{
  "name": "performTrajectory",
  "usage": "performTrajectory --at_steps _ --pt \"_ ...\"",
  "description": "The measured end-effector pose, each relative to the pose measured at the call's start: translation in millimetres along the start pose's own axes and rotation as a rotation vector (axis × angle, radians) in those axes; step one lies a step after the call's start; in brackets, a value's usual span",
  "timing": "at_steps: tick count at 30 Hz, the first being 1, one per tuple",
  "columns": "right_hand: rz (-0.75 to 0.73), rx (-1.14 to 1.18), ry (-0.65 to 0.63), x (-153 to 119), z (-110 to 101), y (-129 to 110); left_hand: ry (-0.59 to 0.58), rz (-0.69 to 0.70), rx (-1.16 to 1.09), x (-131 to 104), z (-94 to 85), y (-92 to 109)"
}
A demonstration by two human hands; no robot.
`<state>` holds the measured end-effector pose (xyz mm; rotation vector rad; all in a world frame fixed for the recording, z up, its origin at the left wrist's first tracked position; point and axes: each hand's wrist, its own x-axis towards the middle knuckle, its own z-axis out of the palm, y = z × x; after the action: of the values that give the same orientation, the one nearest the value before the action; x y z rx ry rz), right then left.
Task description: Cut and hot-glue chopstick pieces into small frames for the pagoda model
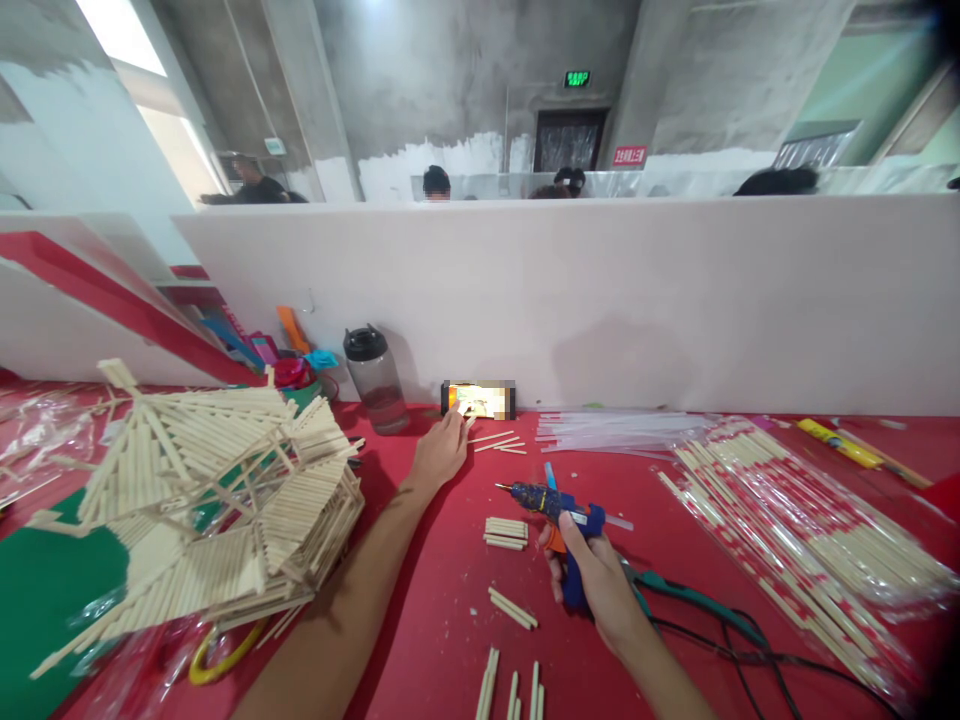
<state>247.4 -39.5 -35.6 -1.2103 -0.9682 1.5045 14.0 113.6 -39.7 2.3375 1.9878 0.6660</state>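
My left hand (pixel 441 450) reaches forward to a phone (pixel 480 400) propped against the white partition. Its fingertips overlap the lit screen, with one finger stretched out; a short stick end shows beside them, and I cannot tell whether they touch it. My right hand (pixel 596 570) is wrapped round the handle of a blue hot glue gun (pixel 555 502), its nozzle pointing left. A clear glue stick pokes out of the gun's rear. Short wooden sticks lie in small groups (pixel 506 533) between my arms. Left of my left arm stands a model built of wooden sticks (pixel 217 520).
A water bottle (pixel 377 382) stands by the partition (pixel 600 300). Clear glue sticks (pixel 611 430) and bagged long wooden sticks (pixel 810 530) lie at the right, near a yellow tube (pixel 840 444). Dark cables (pixel 720 650) trail right of the gun. People's heads show beyond the partition.
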Motion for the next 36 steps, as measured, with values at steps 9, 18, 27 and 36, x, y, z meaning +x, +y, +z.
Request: performTrajectory --at_steps 9,18,27,36 --pt "0.006 -0.001 0.001 0.0 -0.5 1.0 -0.01 -0.015 -0.001 -1.0 -3.6 3.4" --pt "0.002 -0.012 0.002 2.1 -1.6 2.7 -0.001 -0.013 -0.003 -0.5 -3.9 3.5" --pt "0.0 -0.006 0.003 1.6 -0.8 2.6 0.038 -0.01 -0.017 0.5 0.5 -0.1" --pt "0.005 -0.004 -0.004 0.9 -2.0 4.2 0.053 -0.015 -0.047 -0.3 1.8 -2.1"
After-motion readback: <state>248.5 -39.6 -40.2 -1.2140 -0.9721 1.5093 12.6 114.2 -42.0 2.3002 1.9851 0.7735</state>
